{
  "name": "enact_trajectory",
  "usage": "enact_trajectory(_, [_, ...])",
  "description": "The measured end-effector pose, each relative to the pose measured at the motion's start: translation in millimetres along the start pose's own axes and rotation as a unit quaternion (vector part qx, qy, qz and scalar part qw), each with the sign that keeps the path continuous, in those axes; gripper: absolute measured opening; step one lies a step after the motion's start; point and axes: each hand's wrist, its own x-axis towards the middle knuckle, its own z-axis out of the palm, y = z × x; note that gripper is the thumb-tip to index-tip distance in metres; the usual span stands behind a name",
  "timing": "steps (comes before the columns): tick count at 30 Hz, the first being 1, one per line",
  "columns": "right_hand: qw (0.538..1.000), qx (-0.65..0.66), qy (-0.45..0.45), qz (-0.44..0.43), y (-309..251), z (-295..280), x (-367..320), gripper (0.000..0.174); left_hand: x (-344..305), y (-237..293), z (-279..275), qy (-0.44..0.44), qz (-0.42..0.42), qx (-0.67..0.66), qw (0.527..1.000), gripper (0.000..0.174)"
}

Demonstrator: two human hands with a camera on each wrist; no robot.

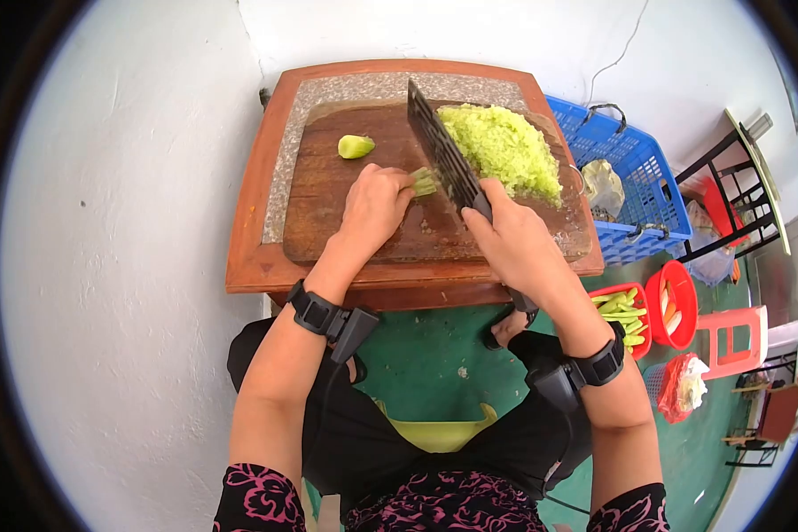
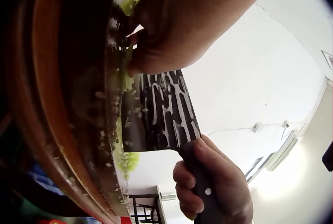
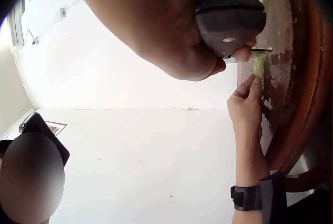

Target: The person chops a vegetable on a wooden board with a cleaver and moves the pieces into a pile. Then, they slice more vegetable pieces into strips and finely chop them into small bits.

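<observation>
The vegetable stalk [image 1: 425,182] is mostly covered by the fingers of the left-hand grip [image 1: 374,206]. Only its green cut end shows, lying on the cutting board [image 1: 328,213] against the flat of the cleaver [image 1: 442,152]. The left-hand grip is curled down on the stalk, pinching it in place. The right-hand grip [image 1: 516,244] is clamped round the cleaver handle and hides it in the head view. The blade edge appears to meet the board, but the wrist views are too close to confirm this.

The chopped pile [image 1: 505,146] lies right of the blade and reaches the board's right edge. A loose piece [image 1: 355,146] lies apart, far left. Bare board remains on the near side, below both hands. The board nearly fills the desk [image 1: 244,266]. A blue crate [image 1: 647,186] stands just beside the desk's right edge, and the wall [image 1: 106,222] closes the left and far sides.
</observation>
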Motion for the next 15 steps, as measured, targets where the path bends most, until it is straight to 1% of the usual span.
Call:
enact_trajectory(4, [1.000, 0.002, 0.011, 0.001, -7.8, -1.5, -4.0, 0.025, -2.0, -3.0, 2.7, 0.008, 0.003, -0.009, 1.000, 0.018])
enact_trajectory(7, [0.999, -0.029, -0.023, -0.003, 4.5, 11.5, 1.6, 0.024, -0.7, -1.2, 2.2, -0.001, -0.005, -0.004, 1.000, 0.018])
enact_trajectory(13, [0.999, -0.008, -0.003, -0.035, 1.5, 4.8, 5.6, 0.024, -1.0, -1.6, 2.6, 0.006, -0.002, -0.003, 1.000, 0.018])
enact_trajectory(15, [1.000, 0.004, -0.016, -0.009, -5.2, 0.4, 2.9, 0.028, -2.0, -2.2, 2.9, 0.008, -0.005, -0.003, 1.000, 0.018])
